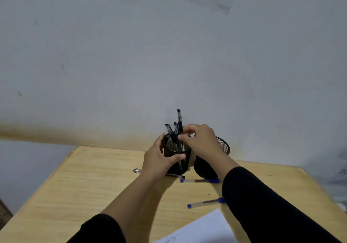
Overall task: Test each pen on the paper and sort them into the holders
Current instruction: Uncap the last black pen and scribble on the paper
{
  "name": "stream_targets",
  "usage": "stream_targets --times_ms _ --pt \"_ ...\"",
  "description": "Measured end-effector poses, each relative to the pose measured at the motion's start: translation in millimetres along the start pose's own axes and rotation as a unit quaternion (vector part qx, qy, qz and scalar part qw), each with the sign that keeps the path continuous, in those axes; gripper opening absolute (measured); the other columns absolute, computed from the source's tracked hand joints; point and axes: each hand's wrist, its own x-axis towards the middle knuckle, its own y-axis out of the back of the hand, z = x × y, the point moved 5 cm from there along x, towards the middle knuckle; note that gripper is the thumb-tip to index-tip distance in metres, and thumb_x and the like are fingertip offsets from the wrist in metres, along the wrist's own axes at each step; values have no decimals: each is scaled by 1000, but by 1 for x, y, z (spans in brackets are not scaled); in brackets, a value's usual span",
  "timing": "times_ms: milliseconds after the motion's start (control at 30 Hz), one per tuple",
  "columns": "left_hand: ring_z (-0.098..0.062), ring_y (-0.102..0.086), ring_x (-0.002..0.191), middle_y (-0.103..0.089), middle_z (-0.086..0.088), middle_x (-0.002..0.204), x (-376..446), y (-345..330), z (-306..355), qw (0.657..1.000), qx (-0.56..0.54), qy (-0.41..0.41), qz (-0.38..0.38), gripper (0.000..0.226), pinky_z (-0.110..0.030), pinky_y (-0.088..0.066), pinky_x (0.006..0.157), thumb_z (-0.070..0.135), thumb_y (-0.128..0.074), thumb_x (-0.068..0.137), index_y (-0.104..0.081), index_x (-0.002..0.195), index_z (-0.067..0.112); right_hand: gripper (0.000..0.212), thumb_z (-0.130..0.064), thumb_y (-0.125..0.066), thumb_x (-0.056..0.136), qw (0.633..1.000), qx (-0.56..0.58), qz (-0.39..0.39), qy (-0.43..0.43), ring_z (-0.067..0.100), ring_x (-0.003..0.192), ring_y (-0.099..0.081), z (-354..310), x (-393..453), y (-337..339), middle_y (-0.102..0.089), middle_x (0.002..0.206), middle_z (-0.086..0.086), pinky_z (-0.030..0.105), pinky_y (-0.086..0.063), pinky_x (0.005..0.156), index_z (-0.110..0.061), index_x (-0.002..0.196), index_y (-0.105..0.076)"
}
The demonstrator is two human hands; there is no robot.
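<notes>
1. On the wooden table (97, 182), the left hand (157, 158) grips the left mesh holder (176, 155), thumb across its front.
2. Right hand (199, 139) pinches a black pen (179, 122) standing in that holder; the second holder (222, 146) stands beside it.
3. Two blue pens (200, 180) and paper (202, 227) lie nearer.

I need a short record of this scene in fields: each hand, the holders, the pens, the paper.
left hand: grips the side of the left holder
right hand: pinches a black pen at the holder's mouth
left holder: black mesh, upright, black-capped pens stand in it
black pen: upright, the tallest one
right holder: black mesh, tilted, partly hidden behind the right arm; contents not visible
blue pens: two lie on the table, one near the holders, one closer to the paper
paper: white sheet at the near edge, some scribbles
table: light wood
</notes>
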Motion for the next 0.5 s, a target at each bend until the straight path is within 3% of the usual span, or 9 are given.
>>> stream_targets --times_ms 133,300,400,500 --pt "-9 -52 118 -59 6 125 3 -1 -4 1000 -7 -10 3 91 -24 -41 98 34 -85 58 -39 136 25 21 -31 -71 77 999 -35 -39 -12 23 101 -59 7 0 -12 -63 74 -7 38 -51 86 -18 94 -72" --pt "-6 -53 116 -60 9 123 3 2 -3 1000 16 -20 -5 85 -22 -41 96 34 -85 59 -44 133 27 30 -33 -69 79 999 -32 -40 -13 22 106 -57 7 -2 -13 -70 86 -4 37 -49 90 -20 106 -71" --pt "-8 -49 124 -57 5 132 -1 10 -5 998 51 -20 -15 86 -27 -40 103 37 -82 62 -41 136 24 28 -32 -62 85 999 -42 23 16 19 106 -52 2 -15 -10 -66 101 -1 30 -44 85 -21 110 -67" --pt "-12 -46 128 -52 2 138 -9 26 -8 990 136 -36 -14 74 -28 -34 106 39 -73 73 -41 137 20 25 -25 -60 85 991 -5 126 49 15 95 -54 -3 -42 -10 -53 100 -3 20 -36 76 -19 110 -64"
